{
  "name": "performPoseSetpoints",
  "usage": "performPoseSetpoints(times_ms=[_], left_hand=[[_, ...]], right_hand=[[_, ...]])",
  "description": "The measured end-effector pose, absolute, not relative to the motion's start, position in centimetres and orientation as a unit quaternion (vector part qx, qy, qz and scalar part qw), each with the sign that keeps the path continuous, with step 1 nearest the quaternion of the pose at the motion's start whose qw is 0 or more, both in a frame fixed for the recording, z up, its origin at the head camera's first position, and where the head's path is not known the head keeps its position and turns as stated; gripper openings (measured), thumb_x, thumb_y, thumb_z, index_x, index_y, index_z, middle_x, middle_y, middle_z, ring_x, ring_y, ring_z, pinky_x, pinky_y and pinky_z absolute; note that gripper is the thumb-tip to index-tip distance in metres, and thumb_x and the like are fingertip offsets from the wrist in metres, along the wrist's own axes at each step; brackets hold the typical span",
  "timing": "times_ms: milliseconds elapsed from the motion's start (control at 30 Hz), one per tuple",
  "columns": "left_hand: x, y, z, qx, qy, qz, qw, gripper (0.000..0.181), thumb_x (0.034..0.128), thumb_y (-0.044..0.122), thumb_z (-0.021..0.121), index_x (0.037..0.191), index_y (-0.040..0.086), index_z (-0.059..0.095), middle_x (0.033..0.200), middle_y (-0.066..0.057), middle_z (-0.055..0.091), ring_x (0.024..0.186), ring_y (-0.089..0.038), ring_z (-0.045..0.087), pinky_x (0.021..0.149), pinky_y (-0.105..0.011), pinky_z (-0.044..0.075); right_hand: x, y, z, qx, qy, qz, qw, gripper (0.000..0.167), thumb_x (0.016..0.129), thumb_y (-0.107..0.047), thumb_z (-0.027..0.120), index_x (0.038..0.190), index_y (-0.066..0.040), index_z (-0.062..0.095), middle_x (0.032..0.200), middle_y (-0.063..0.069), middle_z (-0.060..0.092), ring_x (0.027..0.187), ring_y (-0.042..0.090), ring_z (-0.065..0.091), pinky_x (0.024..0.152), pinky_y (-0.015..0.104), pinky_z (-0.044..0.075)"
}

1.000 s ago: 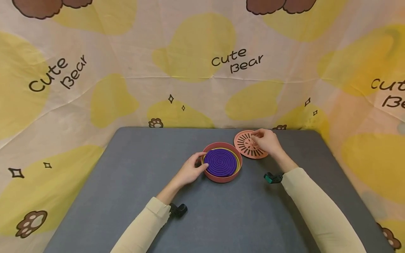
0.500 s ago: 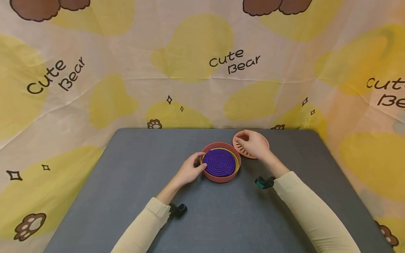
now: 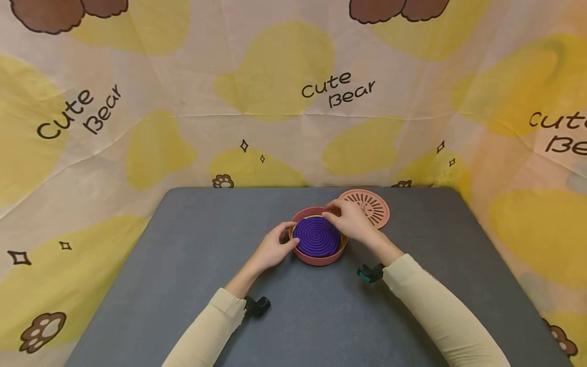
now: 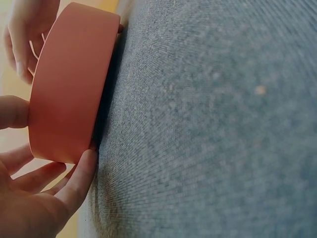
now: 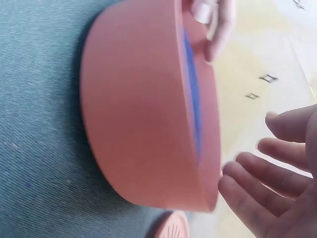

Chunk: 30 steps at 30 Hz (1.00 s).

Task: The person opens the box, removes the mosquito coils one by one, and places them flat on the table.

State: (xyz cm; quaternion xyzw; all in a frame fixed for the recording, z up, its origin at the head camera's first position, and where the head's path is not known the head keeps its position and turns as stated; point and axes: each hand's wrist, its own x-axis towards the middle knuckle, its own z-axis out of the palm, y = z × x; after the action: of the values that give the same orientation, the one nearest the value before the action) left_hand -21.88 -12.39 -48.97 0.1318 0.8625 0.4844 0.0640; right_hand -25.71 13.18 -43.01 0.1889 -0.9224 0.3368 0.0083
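A round pinkish-red box (image 3: 319,261) stands on the table, a purple spiral coil (image 3: 316,236) inside it and a yellow edge showing around the coil. At its left side my left hand (image 3: 274,248) grips the wall, thumb near the rim; in the left wrist view, fingers (image 4: 81,173) curl against the lower wall of the box (image 4: 74,84). Above the box's upper right rim is my right hand (image 3: 352,220). The right wrist view shows this hand (image 5: 277,183) with loosely bent, spread fingers beside the rim, holding nothing.
A pink slotted disc (image 3: 378,209) lies right behind the box, partly covered by the right hand. The grey table (image 3: 206,229) ends at a patterned cloth (image 3: 275,153) at the back and sides. Each wrist wears a small black device.
From over the slotted disc, my right hand has moved left to the box's rim, uncovering more of the disc. My left hand stays on the box.
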Motion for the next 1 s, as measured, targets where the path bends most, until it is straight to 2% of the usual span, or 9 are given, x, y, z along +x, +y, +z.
performPoseSetpoints(times_ms=[167, 233, 467, 600, 767, 1000], left_hand=[[-21.8, -12.4, -48.8, 0.125, 0.865, 0.483, 0.065, 0.051, 0.0986, 0.03, 0.067, 0.146, 0.018, 0.054, 0.151, -0.01, 0.05, 0.134, -0.035, 0.051, 0.108, -0.056, 0.041], [-21.8, -12.4, -48.8, 0.126, 0.864, 0.484, 0.065, 0.051, 0.0986, 0.029, 0.067, 0.146, 0.017, 0.054, 0.151, -0.01, 0.05, 0.134, -0.035, 0.051, 0.107, -0.056, 0.042], [-21.7, -12.2, -48.7, 0.125, 0.863, 0.484, 0.07, 0.051, 0.099, 0.029, 0.066, 0.147, 0.017, 0.053, 0.152, -0.011, 0.049, 0.135, -0.037, 0.051, 0.108, -0.057, 0.041], [-21.7, -12.2, -48.8, 0.123, 0.864, 0.483, 0.071, 0.051, 0.0991, 0.03, 0.066, 0.147, 0.018, 0.053, 0.153, -0.011, 0.048, 0.135, -0.038, 0.05, 0.107, -0.058, 0.041], [-21.7, -12.3, -48.8, 0.123, 0.864, 0.483, 0.069, 0.051, 0.0989, 0.029, 0.066, 0.147, 0.018, 0.053, 0.153, -0.011, 0.048, 0.135, -0.038, 0.05, 0.107, -0.058, 0.041], [-21.7, -12.2, -48.8, 0.129, 0.864, 0.483, 0.065, 0.05, 0.0989, 0.028, 0.066, 0.146, 0.017, 0.053, 0.152, -0.011, 0.049, 0.134, -0.036, 0.051, 0.108, -0.056, 0.041]], right_hand=[[-25.4, 11.7, -43.6, 0.231, -0.929, 0.288, 0.003, 0.032, 0.1, -0.026, 0.067, 0.12, -0.001, 0.07, 0.099, 0.009, 0.068, 0.086, 0.022, 0.063, 0.076, 0.041, 0.054], [-25.3, 11.3, -43.9, 0.238, -0.934, 0.266, 0.005, 0.033, 0.099, -0.027, 0.068, 0.121, -0.001, 0.07, 0.101, 0.009, 0.068, 0.087, 0.021, 0.062, 0.077, 0.04, 0.054], [-25.6, 10.6, -45.3, 0.249, -0.943, 0.216, 0.042, 0.034, 0.098, -0.03, 0.07, 0.118, -0.003, 0.071, 0.11, 0.014, 0.07, 0.097, 0.027, 0.066, 0.084, 0.043, 0.055], [-25.8, 10.4, -45.4, 0.241, -0.949, 0.199, 0.046, 0.036, 0.097, -0.033, 0.07, 0.119, -0.004, 0.071, 0.11, 0.013, 0.07, 0.1, 0.029, 0.065, 0.085, 0.043, 0.055], [-26.0, 10.0, -45.5, 0.228, -0.953, 0.194, 0.032, 0.042, 0.096, -0.038, 0.071, 0.122, -0.004, 0.07, 0.113, 0.014, 0.069, 0.103, 0.03, 0.064, 0.085, 0.044, 0.055], [-26.0, 9.5, -45.7, 0.204, -0.961, 0.184, -0.003, 0.064, 0.092, -0.052, 0.07, 0.133, -0.003, 0.064, 0.127, 0.018, 0.065, 0.116, 0.035, 0.06, 0.098, 0.051, 0.049]])
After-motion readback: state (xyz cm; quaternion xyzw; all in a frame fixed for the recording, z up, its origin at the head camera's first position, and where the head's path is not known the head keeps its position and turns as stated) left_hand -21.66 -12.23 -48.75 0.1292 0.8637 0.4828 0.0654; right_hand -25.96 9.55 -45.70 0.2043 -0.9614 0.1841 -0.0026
